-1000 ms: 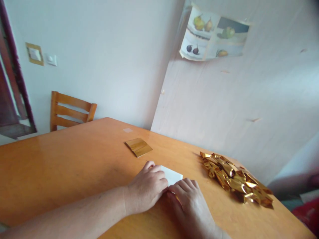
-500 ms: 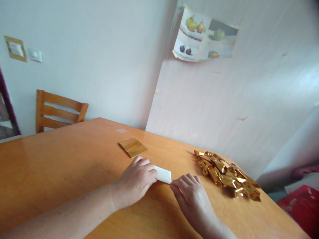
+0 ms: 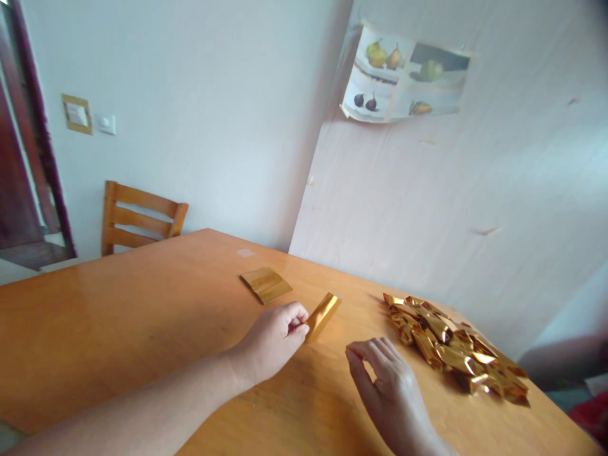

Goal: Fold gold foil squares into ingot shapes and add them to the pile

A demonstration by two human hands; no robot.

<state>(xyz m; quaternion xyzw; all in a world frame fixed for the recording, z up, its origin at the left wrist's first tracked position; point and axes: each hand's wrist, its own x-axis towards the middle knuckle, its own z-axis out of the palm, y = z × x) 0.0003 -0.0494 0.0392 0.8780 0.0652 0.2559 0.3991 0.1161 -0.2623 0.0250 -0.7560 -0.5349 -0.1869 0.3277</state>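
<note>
My left hand (image 3: 278,342) pinches one end of a folded strip of gold foil paper (image 3: 323,316) between thumb and fingers. The strip tilts up and away to the right, its shiny gold face showing. To its right, apart from the paper, my right hand (image 3: 392,386) is held over the table with thumb and forefinger tips together in a loop; nothing shows between them. A flat stack of square gold paper (image 3: 266,285) lies just beyond my left hand. Right of my right hand is a heap of folded gold foil pieces (image 3: 456,348).
The wooden table (image 3: 118,316) spreads beneath everything. A wooden chair (image 3: 142,218) stands at its far left side. Walls rise behind, with a sheet of fruit pictures (image 3: 408,76) stuck up. A small pale patch (image 3: 246,253) is on the tabletop near the far edge.
The paper strip has turned from its white side to its gold side and now tilts upward. My right hand has let go of it and drawn away. The view has shifted left.
</note>
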